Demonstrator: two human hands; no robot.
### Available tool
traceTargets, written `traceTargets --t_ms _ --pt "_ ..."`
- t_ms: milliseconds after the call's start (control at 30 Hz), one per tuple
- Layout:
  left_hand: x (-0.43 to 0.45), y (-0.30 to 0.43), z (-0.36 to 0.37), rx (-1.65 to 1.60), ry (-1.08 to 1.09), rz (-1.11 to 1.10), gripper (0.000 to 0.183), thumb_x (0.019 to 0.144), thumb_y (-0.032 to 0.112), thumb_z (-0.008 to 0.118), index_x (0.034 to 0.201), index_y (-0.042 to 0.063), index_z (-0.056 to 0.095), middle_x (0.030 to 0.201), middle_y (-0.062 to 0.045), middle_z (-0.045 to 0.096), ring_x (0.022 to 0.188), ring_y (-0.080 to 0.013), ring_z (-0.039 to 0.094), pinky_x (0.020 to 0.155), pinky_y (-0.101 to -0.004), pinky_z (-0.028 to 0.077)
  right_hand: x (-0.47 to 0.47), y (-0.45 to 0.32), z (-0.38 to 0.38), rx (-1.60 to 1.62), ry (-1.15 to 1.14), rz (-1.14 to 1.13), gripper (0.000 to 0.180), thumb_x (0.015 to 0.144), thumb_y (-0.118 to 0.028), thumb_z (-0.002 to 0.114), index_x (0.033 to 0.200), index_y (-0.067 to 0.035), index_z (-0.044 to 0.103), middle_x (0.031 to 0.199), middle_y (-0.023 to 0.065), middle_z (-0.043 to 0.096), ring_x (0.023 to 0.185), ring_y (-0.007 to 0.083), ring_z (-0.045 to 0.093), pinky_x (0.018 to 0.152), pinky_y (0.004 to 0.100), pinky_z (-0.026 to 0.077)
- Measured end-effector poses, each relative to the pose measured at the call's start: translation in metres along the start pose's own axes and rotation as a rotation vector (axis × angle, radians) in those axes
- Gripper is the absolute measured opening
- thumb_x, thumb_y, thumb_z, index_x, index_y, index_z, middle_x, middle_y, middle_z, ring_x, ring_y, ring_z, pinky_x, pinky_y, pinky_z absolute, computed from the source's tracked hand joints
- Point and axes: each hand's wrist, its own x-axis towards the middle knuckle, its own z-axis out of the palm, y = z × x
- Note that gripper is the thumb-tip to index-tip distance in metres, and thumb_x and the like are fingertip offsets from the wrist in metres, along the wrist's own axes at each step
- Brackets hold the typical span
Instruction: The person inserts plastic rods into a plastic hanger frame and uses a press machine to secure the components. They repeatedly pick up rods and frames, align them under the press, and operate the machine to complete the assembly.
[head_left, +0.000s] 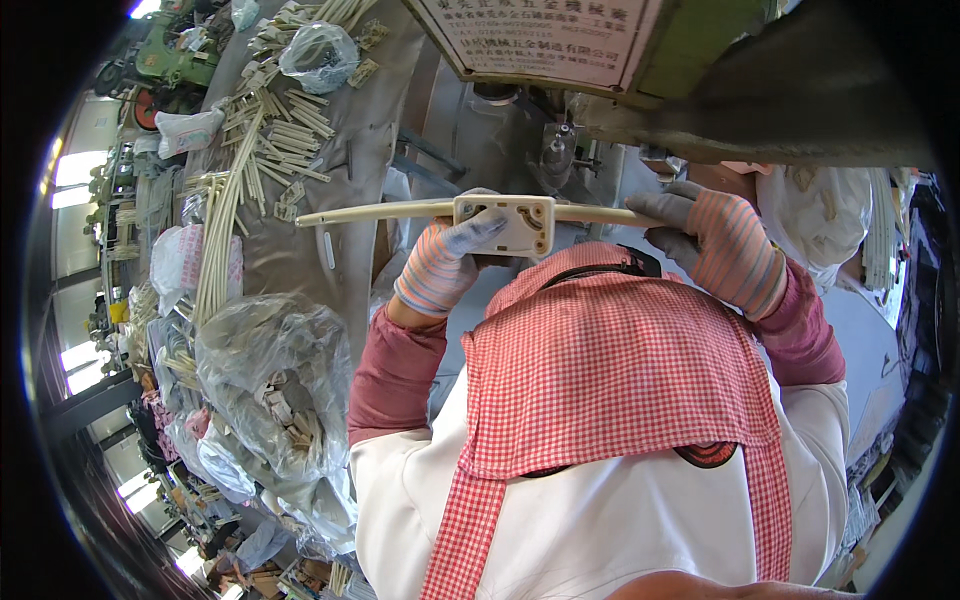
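In front of my chest I hold a long cream rod (382, 213), slightly bent, lying crosswise. A cream rectangular plate (517, 232) with slots and round holes sits on it near the middle; whether the rod runs through or behind the plate I cannot tell. My left hand (450, 251), in a striped glove with grey fingers, grips plate and rod together, its thumb across the plate's face. With gloved fingers, my right hand (712, 232) pinches the rod's right end, which is hidden there. Beyond my hands stands a machine's metal tooling (561, 154).
At left, a covered table (292, 262) carries long cream rods (225, 225), short cream pieces (296, 131) and a clear plastic bag (319, 56). A large plastic bag (277, 337) with parts stands nearer. The machine's green housing (675, 52) with a printed plate overhangs ahead. White bags (817, 210) lie right.
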Motion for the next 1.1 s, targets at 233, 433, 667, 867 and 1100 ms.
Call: traceTargets --t_ms 233,433,667,867,1100 --pt "0.036 -0.004 -0.010 0.044 -0.156 -0.032 0.042 0.080 0.034 0.072 0.108 0.004 0.061 0.099 -0.009 0.065 0.093 -0.0211 0.064 0.079 -0.0369 0.053 0.035 -0.007 0.018 0.175 -0.150 0.126 0.051 0.090 -0.037 0.058 0.129 -0.004 0.052 0.107 0.0219 0.064 0.100 0.0391 0.062 0.086 0.0417 0.049" --pt "0.049 0.009 -0.014 0.037 -0.188 -0.052 0.042 0.080 0.032 0.073 0.110 0.005 0.060 0.100 -0.008 0.064 0.094 -0.0212 0.063 0.083 -0.0389 0.053 0.062 0.022 0.051 0.536 -0.183 0.181 0.041 0.091 0.004 0.054 0.130 -0.005 0.052 0.124 0.0108 0.060 0.111 0.0176 0.058 0.097 0.0257 0.048" --pt "0.070 0.023 -0.018 -0.028 -0.250 -0.036 0.032 0.079 0.018 0.074 0.106 0.004 0.062 0.098 -0.007 0.065 0.090 -0.0156 0.064 0.082 -0.0284 0.055 0.073 0.031 0.043 0.148 -0.073 -0.043 0.037 0.095 -0.009 0.053 0.132 -0.005 0.053 0.133 0.0100 0.054 0.112 0.0199 0.056 0.097 0.0287 0.046" --pt "0.094 0.020 -0.020 0.023 -0.292 0.022 0.030 0.079 0.016 0.075 0.103 0.004 0.062 0.095 -0.004 0.064 0.088 -0.0132 0.063 0.080 -0.0275 0.054 0.063 0.098 0.057 1.573 -0.504 0.338 0.043 0.097 -0.031 0.048 0.136 -0.012 0.049 0.116 0.0121 0.061 0.092 0.0206 0.061 0.072 0.0343 0.054" --pt "0.092 0.031 -0.012 0.081 -0.280 0.058 0.029 0.077 0.015 0.075 0.101 0.006 0.060 0.095 -0.002 0.063 0.087 -0.0116 0.061 0.079 -0.0262 0.052 0.042 0.123 0.066 2.313 -0.262 0.680 0.061 0.093 -0.053 0.046 0.143 -0.017 0.040 0.102 0.0112 0.065 0.076 0.0177 0.062 0.061 0.0329 0.054"
